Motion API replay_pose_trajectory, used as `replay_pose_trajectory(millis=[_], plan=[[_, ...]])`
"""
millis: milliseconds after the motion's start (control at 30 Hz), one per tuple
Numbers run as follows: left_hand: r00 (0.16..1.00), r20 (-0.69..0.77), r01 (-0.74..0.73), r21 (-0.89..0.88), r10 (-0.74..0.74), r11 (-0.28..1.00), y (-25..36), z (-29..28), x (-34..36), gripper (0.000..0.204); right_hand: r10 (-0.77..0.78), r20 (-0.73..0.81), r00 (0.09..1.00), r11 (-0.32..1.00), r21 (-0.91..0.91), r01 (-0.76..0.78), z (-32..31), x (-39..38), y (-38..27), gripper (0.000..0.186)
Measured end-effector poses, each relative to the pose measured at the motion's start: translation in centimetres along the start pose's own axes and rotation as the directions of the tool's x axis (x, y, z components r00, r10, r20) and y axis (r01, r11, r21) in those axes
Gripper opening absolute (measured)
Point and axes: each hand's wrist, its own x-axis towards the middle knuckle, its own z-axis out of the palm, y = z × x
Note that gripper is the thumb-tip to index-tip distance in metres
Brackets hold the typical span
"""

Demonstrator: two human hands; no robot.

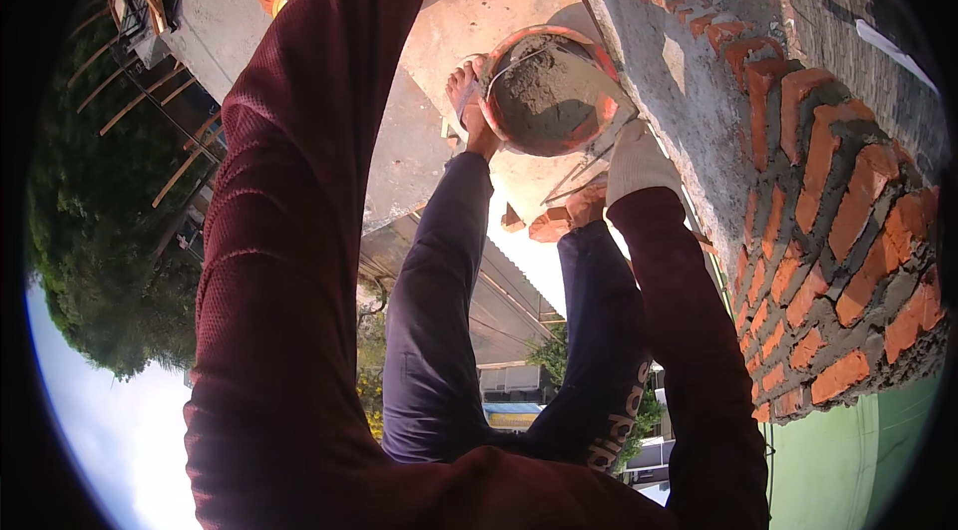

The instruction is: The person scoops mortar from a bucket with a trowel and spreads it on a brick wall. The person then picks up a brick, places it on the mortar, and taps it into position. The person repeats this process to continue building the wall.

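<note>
A round, reddish bucket (554, 145) holds lumpy grey mortar (544, 91); beside it extends the cream-gloved right hand (639, 156), grip unclear; left hand unseen.

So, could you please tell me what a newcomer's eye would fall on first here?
Probably the round basin of grey mortar at upper centre, beside a foot. Then the brick wall curving down the right side, and the long maroon sleeve rising left of centre.
</note>
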Motion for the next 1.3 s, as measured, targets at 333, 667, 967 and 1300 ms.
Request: replay_pose_trajectory(millis=[333,667,967,1300], plan=[[0.990,0.042,0.116,0.301,-0.135,0.946,1.8,-9.7,2.2,0.038,-0.235,-0.142,0.962,0.970,-0.104,0.222,4.7,6.1,-6.3,0.033],[0.846,-0.534,0.097,0.142,-0.007,0.985,-7.0,-6.7,-43.6,0.038,-0.359,0.114,0.926,0.907,-0.194,0.375,4.3,3.1,-1.3,0.026],[0.806,-0.573,-0.047,0.184,0.146,0.982,-10.5,-8.7,-41.4,0.059,-0.131,0.239,0.962,0.981,0.175,0.090,10.2,7.1,-1.2,0.031],[0.817,-0.571,-0.005,0.127,0.077,0.992,-10.1,-8.1,-41.5,0.072,-0.155,0.480,0.864,0.434,0.818,-0.377,15.7,6.0,-5.6,0.022]])
